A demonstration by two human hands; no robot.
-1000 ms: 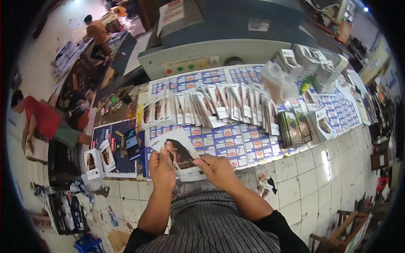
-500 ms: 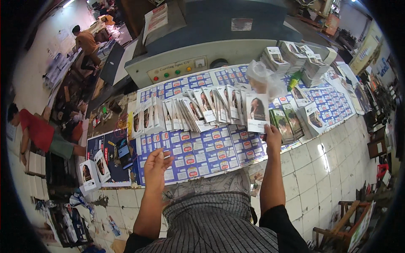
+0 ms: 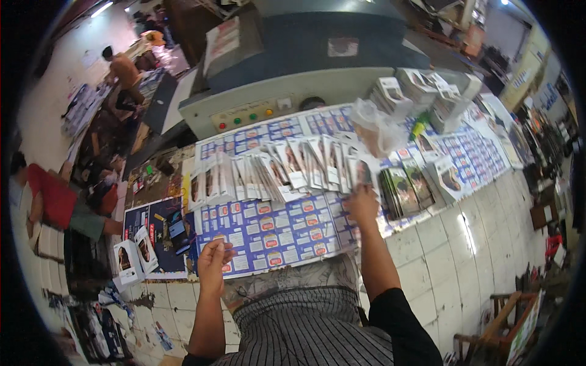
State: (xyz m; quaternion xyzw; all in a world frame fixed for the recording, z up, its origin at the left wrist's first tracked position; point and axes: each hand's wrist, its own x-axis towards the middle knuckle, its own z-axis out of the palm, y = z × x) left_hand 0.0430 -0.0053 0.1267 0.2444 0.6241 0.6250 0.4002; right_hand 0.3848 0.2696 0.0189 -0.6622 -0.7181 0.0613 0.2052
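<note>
A long row of white printed packets [image 3: 293,168], each with a picture of a long-haired person, leans overlapped across the table. At the row's right end, my right hand [image 3: 364,206] grips the lower edge of one white packet [image 3: 361,171]; motion blurs the fingers. My left hand [image 3: 212,261] hovers over the table's front edge, left of the middle. Its fingers are loosely curled and apart, with nothing visible in them. Just right of my right hand lies a group of dark green-brown packets [image 3: 406,189].
Printed blue sheets [image 3: 274,232] cover the table. A clear plastic bag [image 3: 378,125] and stacks of packets [image 3: 418,88] stand at the back right. A grey machine [image 3: 293,91] borders the far side. A phone [image 3: 178,232] lies at left. Two people work further left.
My right hand has brought the white packet left and down against the row's right end. My left hand has shifted slightly left and lower. The whole view has tilted a little.
</note>
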